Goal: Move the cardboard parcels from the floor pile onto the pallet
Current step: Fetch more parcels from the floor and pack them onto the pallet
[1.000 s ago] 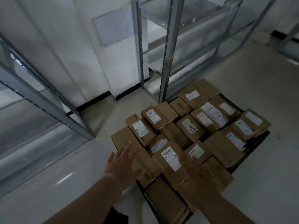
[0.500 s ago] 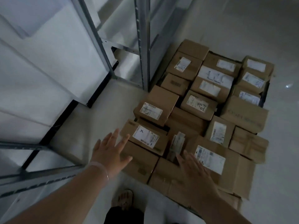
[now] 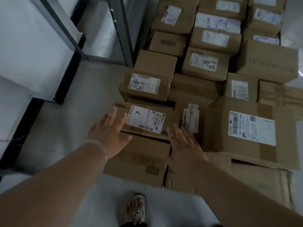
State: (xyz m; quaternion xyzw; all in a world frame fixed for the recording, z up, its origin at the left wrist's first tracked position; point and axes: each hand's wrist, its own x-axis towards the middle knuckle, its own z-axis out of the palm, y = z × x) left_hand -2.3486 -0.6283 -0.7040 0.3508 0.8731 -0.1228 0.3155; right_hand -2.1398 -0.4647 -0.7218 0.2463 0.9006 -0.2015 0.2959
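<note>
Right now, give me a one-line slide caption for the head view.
Left hand and right hand, both open, flank the X-marked parcel on the stacked cardboard boxes.

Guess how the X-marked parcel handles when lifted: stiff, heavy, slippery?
Probably stiff: the X-marked parcel keeps square edges. Likely light: small, flat. Perched on a lower carton with a gap beneath, it may tip if pushed.

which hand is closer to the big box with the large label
Right. The right hand is just left of the big box; the left hand lies farther left, at the X-marked box.
</note>
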